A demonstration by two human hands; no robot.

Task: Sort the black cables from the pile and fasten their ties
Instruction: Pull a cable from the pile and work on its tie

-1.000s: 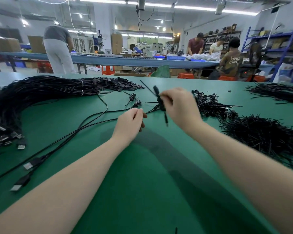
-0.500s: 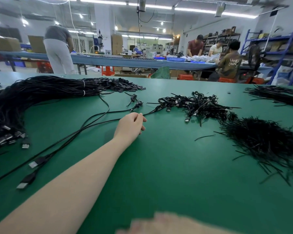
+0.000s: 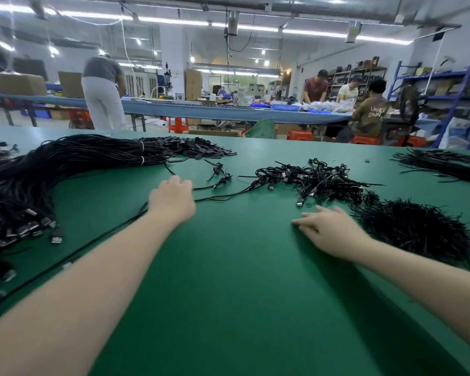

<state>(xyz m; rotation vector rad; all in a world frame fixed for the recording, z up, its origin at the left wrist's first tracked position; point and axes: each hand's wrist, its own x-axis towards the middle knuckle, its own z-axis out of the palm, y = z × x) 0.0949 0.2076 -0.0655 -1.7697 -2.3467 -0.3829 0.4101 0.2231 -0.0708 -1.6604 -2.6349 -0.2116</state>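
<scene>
Workshop: ceiling strip lights (image 3: 174,21) across top; long blue bench (image 3: 228,111) mid-frame; blue shelving (image 3: 456,96) upper right; orange stools (image 3: 178,124) below bench

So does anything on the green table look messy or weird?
A bit messy. The middle cable pile is a loose tangle, unlike the tied bundle on the left, and two small coils lie apart from it. Nothing looks broken or spilled.

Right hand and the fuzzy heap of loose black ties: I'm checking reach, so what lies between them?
Head view: only a narrow strip of bare green table separates the right hand from the heap of loose black ties.
</scene>
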